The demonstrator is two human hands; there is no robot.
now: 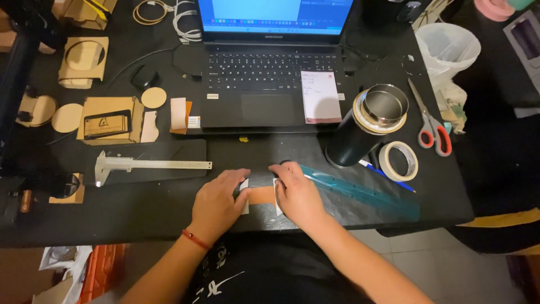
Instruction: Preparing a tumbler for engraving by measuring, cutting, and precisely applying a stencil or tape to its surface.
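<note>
A small tan rectangular piece (261, 195) with white edges lies flat on the black desk (146, 211) near its front edge. My left hand (218, 204) presses on its left end, fingers bent over the white edge. My right hand (296, 194) presses down on its right end, covering that side. A teal translucent ruler (360, 192) runs from under my right hand toward the right. Neither hand lifts the piece; both rest flat on it.
An open laptop (264, 73) with a notepad (320, 97) sits behind. A metal caliper (149, 165), cardboard cut-outs (109, 119), a black cylinder with a metal ring (365, 126), a tape roll (398, 161), scissors (432, 130) and a plastic bag (447, 48) surround the spot.
</note>
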